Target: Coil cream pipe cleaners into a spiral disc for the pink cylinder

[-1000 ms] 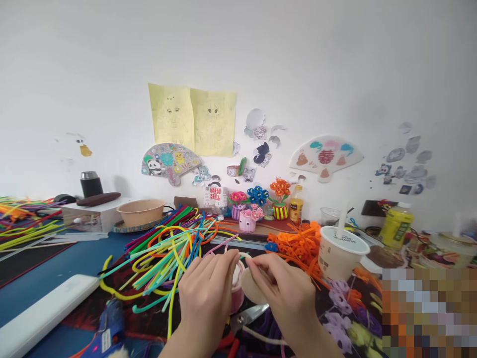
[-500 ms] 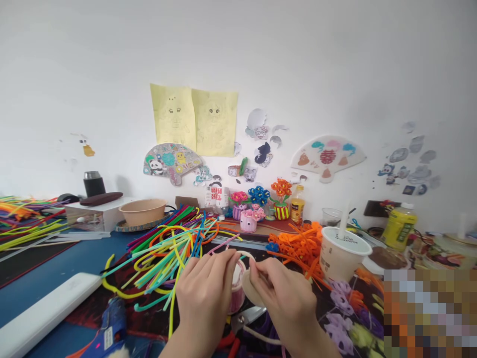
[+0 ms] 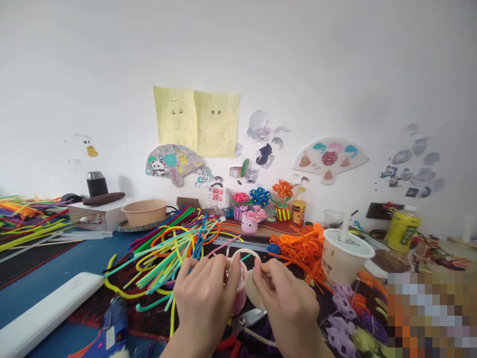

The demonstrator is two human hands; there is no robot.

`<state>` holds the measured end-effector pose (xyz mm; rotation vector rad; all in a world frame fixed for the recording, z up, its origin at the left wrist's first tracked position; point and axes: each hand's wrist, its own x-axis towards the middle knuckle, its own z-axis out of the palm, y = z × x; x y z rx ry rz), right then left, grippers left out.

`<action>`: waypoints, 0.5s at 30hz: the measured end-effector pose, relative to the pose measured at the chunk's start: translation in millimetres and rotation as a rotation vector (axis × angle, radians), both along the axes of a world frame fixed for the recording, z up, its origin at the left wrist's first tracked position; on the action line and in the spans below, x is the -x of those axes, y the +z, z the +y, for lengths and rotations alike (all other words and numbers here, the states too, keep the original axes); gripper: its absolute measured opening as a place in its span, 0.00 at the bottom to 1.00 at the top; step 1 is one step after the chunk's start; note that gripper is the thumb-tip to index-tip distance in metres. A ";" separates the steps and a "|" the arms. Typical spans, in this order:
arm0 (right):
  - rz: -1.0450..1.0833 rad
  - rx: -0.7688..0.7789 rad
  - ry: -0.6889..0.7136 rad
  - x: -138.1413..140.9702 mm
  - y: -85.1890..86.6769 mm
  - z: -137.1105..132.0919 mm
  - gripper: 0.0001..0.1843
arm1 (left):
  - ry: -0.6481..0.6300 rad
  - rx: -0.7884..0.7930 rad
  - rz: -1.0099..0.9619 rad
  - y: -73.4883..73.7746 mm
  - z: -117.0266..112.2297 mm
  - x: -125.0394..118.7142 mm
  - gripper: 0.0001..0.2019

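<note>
A cream pipe cleaner (image 3: 247, 251) is bent into a rounded arch between my two hands. My left hand (image 3: 205, 293) pinches one end with thumb and fingers. The other end sits in the closed fingertips of my right hand (image 3: 286, 294). Just below the arch stands a pink striped cup (image 3: 240, 300), partly covered by my left hand. A round beige disc (image 3: 254, 289) is beside the cup, against my right fingers; whether they grip it I cannot tell. Under my hands lie scissors (image 3: 255, 316), their handles partly hidden.
Many coloured pipe cleaners (image 3: 164, 263) spread to the left, near a white box-like bar (image 3: 52, 313) and a blue glue gun (image 3: 112, 328). Orange pipe-cleaner pieces (image 3: 301, 246) and a lidded drink cup (image 3: 345, 256) stand right. Finished flower pots (image 3: 282, 211) line the back.
The cream pipe cleaner now forms a taller, rounder arch. My right fingertips have moved slightly down and away from its top. The whole view has shifted a little.
</note>
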<state>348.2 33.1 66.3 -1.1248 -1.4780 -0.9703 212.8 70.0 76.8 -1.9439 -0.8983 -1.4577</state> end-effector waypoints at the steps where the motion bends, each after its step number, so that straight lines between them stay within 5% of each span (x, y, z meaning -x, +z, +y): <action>1: 0.004 0.004 -0.004 -0.7 -1.3 0.4 0.23 | 0.005 -0.002 0.004 0.0 -0.2 0.1 0.19; 7: 0.064 0.019 -0.033 -5.4 -7.0 2.6 0.20 | 0.004 -0.018 0.011 -0.6 0.4 0.9 0.18; 15: 0.014 -0.029 -0.045 -2.4 5.9 -1.1 0.23 | -0.034 -0.024 -0.011 -0.6 1.0 3.9 0.16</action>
